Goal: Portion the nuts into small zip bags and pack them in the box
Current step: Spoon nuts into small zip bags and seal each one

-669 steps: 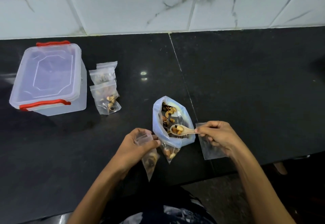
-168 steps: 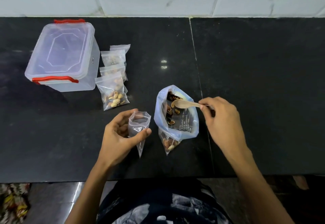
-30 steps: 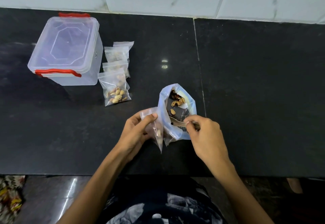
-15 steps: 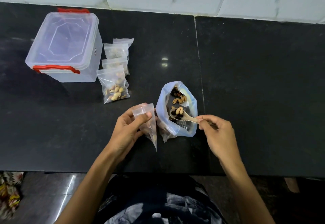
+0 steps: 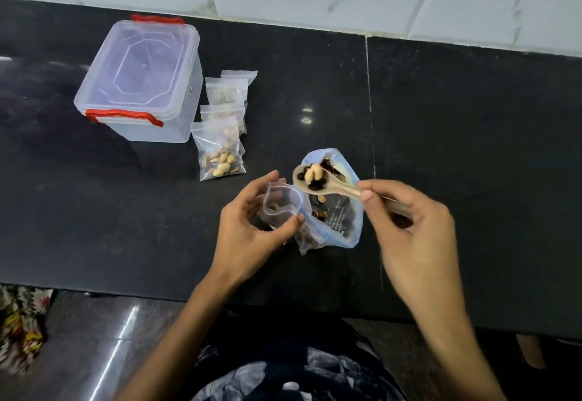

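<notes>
The left hand (image 5: 248,236) holds a small bag (image 5: 282,203) with its mouth open, and the big bag of nuts (image 5: 338,211) stands just right of it, touching. The right hand (image 5: 409,221) holds a spoon (image 5: 315,180) with nuts in it, over both bags. Behind and left of the left hand lie filled bags (image 5: 220,148) on the counter (image 5: 472,148). The box (image 5: 141,76) stands left of them, lid on.
</notes>
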Available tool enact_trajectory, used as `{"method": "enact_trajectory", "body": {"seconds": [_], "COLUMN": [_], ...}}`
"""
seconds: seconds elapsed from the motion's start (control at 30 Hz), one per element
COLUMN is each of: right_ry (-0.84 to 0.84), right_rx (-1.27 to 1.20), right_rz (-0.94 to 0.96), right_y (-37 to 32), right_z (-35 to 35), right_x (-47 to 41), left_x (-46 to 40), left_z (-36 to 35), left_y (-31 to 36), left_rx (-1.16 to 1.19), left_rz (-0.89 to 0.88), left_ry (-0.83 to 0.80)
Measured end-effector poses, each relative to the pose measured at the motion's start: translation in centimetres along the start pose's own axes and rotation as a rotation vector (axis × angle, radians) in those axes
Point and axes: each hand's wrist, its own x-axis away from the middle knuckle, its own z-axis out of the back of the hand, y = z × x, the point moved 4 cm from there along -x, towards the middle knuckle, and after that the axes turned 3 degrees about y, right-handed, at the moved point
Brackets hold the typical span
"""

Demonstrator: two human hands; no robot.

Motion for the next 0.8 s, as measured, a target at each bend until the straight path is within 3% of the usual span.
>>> {"method": "enact_trajectory", "body": {"seconds": [0.13, 0.27, 0.43, 0.53, 0.67, 0.8], "right_ry": [0.021, 0.057, 0.078, 0.19, 0.26, 0.23], "right_rx": [0.202, 0.242, 0.165, 0.114, 0.333, 0.418], "right_rz": [0.196, 0.307, 0.312, 0.218, 0.108, 0.221], "right_y": [-0.7, -0.5, -0.2, 1.2, 5.0, 6.4], "right_z": [-2.0, -2.6, -2.2, -0.3, 0.2, -1.8], "right_x": [0.8, 1.3, 1.4, 0.2, -1.8, -2.0], "left_x": [0.1, 0.1, 0.2, 0.3, 0.5, 0.5], "left_z": [-0.1, -0.1, -0.2, -0.2, -0.4, -1.1], "left_y": [-0.4, -0.7, -1.0, -1.1, -1.7, -2.2], "left_rx": [-0.01, -0.033, -0.027, -0.022, -0.034, -0.088], "left_rz": [0.001, 0.005, 0.003, 0.006, 0.045, 0.056], "left_ry": [0.008, 0.032, 0.026, 0.027, 0.002, -0.025]}}
